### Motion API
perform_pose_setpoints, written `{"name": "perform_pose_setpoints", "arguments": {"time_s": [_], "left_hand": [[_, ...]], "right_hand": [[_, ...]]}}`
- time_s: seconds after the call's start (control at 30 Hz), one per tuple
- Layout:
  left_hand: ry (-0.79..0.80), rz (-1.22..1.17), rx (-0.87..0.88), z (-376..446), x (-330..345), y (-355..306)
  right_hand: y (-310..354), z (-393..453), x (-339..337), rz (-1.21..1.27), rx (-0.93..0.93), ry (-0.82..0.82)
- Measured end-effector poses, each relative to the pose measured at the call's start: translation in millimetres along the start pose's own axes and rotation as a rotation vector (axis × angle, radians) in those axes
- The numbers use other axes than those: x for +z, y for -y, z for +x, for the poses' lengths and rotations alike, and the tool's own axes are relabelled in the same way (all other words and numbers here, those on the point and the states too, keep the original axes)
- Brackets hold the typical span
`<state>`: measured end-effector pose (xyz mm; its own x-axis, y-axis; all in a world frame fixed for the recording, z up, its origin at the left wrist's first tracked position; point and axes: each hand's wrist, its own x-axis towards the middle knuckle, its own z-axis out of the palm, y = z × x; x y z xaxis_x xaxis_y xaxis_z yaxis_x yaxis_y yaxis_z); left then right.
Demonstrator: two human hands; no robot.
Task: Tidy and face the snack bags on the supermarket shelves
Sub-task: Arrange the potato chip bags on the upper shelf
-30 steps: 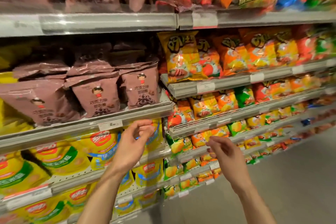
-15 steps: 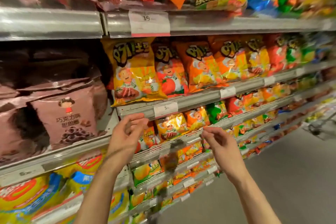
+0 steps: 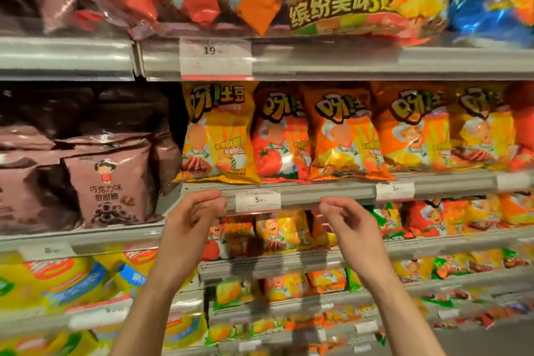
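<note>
Head view: left hand [image 3: 190, 222] and right hand [image 3: 351, 225], loosely curled, hold nothing; yellow bag [image 3: 219, 136] row looks untouched.

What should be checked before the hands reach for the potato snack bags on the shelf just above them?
1. Left hand free: ok, fingers loosely curled, holding nothing.
2. Right hand free: ok, holding nothing.
3. Hands placed under the target row: ok, both in front of the shelf rail.
4. Yellow bag faced forward: ok, though its lower edge overhangs the rail.
5. Tomato bag faced: not ok, partly covered by the orange bag.
6. Stock behind the front row: cannot tell, hidden.
</note>
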<state>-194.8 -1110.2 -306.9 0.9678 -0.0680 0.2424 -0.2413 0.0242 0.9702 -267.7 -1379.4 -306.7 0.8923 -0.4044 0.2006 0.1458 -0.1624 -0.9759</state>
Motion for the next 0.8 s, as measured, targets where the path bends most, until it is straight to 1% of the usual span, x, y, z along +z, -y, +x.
{"name": "perform_pose_setpoints", "arguments": {"time_s": [0.13, 0.2, 0.27, 0.57, 0.7, 0.8], "left_hand": [[-0.078, 0.035, 0.005, -16.1, 43.1, -14.0], [-0.112, 0.059, 0.031, -23.8, 68.9, -20.4], [-0.105, 0.067, 0.023, -30.3, 91.9, -26.6], [-0.017, 0.020, 0.059, -27.4, 169.2, -37.1], [0.082, -0.012, 0.076, -20.3, 205.3, -32.5], [0.114, -0.018, 0.086, -21.8, 231.9, -33.3]], "right_hand": [[-1.6, 17.6, -40.1, 0.053, -0.016, 0.101], [-2.7, 23.9, -62.2, 0.085, -0.021, 0.122], [-3.4, 25.8, -83.5, 0.090, -0.016, 0.118], [0.5, 18.7, -180.2, -0.019, 0.008, -0.008], [-1.5, 18.9, -225.6, -0.089, -0.009, -0.100], [-2.7, 19.8, -256.3, -0.099, 0.007, -0.135]]}}
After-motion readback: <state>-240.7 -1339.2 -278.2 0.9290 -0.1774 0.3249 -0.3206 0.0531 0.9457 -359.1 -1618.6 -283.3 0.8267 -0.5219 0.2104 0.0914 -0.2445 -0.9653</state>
